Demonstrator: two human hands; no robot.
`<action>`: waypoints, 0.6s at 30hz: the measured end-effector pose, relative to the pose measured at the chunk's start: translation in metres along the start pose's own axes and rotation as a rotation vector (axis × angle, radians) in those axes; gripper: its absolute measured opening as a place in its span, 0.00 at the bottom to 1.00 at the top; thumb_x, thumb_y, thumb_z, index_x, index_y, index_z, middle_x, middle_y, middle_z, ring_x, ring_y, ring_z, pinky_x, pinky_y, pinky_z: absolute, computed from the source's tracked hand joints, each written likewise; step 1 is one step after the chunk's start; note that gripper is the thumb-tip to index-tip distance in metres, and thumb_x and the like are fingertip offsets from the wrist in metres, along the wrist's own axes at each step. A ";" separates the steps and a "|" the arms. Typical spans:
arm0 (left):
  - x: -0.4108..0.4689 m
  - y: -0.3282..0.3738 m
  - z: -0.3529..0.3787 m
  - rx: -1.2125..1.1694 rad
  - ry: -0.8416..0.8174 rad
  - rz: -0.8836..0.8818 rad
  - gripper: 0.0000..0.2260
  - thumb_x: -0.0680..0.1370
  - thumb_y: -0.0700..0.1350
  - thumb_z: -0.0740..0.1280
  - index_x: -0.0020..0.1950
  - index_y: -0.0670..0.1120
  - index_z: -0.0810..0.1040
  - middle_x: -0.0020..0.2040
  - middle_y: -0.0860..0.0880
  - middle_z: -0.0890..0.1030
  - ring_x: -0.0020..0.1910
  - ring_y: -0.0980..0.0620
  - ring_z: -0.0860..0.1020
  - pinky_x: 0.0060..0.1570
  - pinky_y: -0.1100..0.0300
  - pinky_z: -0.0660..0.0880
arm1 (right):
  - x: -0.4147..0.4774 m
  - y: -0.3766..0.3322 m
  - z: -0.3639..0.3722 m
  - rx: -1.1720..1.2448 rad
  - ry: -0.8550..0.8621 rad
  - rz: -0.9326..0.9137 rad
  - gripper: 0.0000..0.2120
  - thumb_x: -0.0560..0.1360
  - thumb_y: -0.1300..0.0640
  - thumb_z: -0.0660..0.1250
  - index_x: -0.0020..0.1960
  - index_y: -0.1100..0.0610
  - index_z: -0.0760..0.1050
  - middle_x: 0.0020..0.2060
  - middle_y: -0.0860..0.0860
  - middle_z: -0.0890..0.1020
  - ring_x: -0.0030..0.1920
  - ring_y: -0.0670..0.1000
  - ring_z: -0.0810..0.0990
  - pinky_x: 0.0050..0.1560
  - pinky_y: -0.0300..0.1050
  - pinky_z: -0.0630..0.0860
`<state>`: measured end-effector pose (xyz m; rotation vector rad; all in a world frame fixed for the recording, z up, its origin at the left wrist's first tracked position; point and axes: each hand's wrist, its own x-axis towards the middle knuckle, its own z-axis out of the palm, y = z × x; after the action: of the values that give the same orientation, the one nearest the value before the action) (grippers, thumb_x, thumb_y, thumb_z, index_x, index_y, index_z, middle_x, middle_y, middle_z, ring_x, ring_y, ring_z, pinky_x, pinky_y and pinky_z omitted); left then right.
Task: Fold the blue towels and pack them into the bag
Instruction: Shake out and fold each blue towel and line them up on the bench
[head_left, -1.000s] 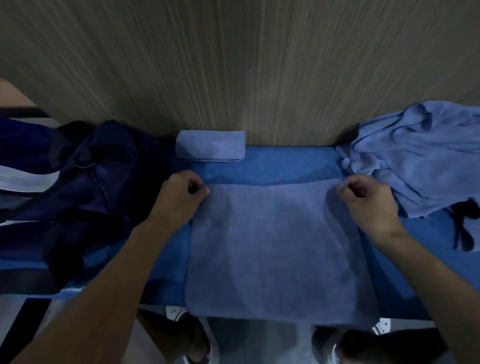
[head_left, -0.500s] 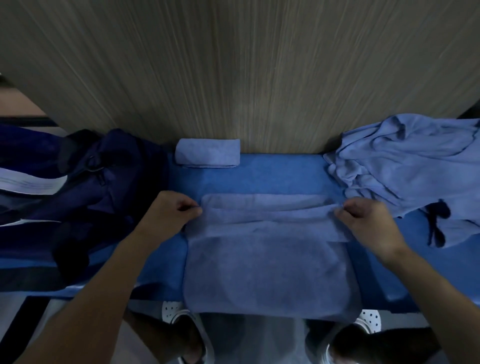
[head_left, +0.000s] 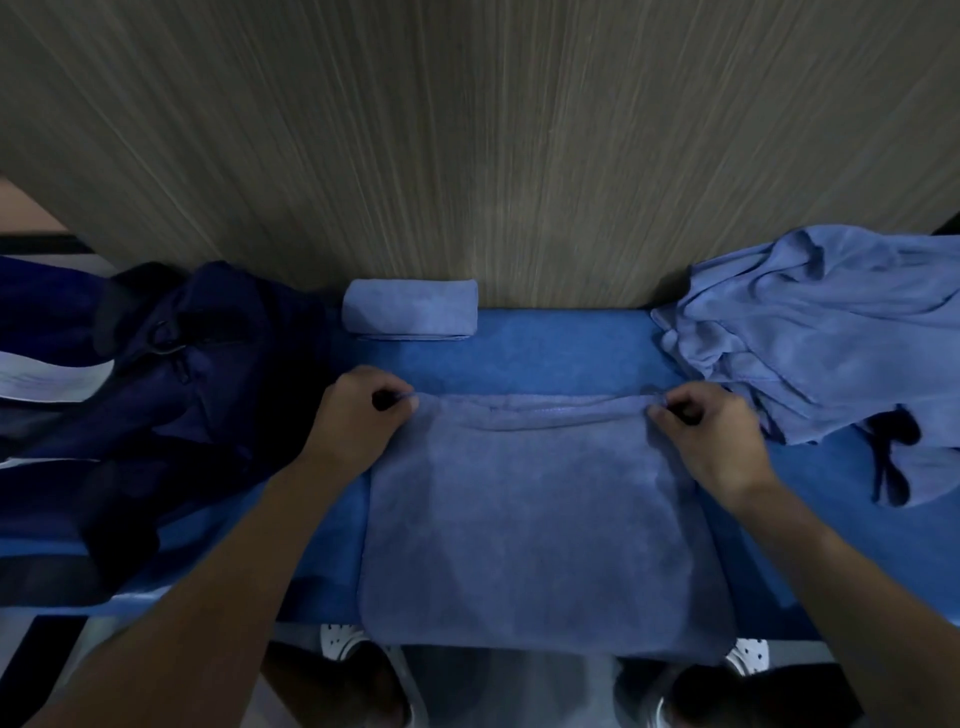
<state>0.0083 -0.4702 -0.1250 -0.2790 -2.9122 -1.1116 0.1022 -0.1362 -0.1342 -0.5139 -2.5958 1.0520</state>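
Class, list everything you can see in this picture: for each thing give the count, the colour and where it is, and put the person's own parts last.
flat towel: one, blue, centre of the table, near edge hanging over
folded towel: one, blue, far edge, against the wall
towel pile: one heap, blue, far right, crumpled
bag: one, dark navy, left
table cover: one, bright blue, under everything
wall panel: one, grey-brown, behind the table
shoes: two, white, below the table edge
left hand: one, pinching the flat towel's far left corner
right hand: one, pinching its far right corner
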 end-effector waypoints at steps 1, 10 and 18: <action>0.001 0.000 0.000 0.007 -0.022 0.020 0.02 0.73 0.39 0.73 0.44 0.45 0.84 0.44 0.53 0.80 0.44 0.58 0.77 0.46 0.74 0.68 | 0.001 0.000 0.001 -0.021 -0.010 -0.006 0.08 0.72 0.60 0.73 0.37 0.52 0.76 0.32 0.44 0.79 0.37 0.50 0.78 0.41 0.48 0.76; 0.003 -0.001 -0.001 0.070 -0.091 0.124 0.04 0.73 0.37 0.73 0.47 0.41 0.85 0.50 0.53 0.81 0.48 0.59 0.77 0.48 0.82 0.65 | 0.001 -0.001 0.000 0.122 -0.042 0.084 0.06 0.73 0.60 0.73 0.38 0.55 0.78 0.34 0.48 0.81 0.34 0.45 0.78 0.37 0.34 0.75; -0.001 0.005 -0.010 0.045 -0.112 0.102 0.04 0.72 0.37 0.73 0.40 0.45 0.85 0.44 0.54 0.82 0.43 0.59 0.80 0.49 0.66 0.76 | -0.005 -0.005 -0.019 0.600 0.014 0.237 0.08 0.72 0.64 0.73 0.37 0.55 0.79 0.34 0.51 0.80 0.37 0.45 0.76 0.39 0.34 0.75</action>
<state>0.0096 -0.4736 -0.1141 -0.4980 -2.9759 -1.0467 0.1133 -0.1302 -0.1185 -0.6689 -2.0786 1.8003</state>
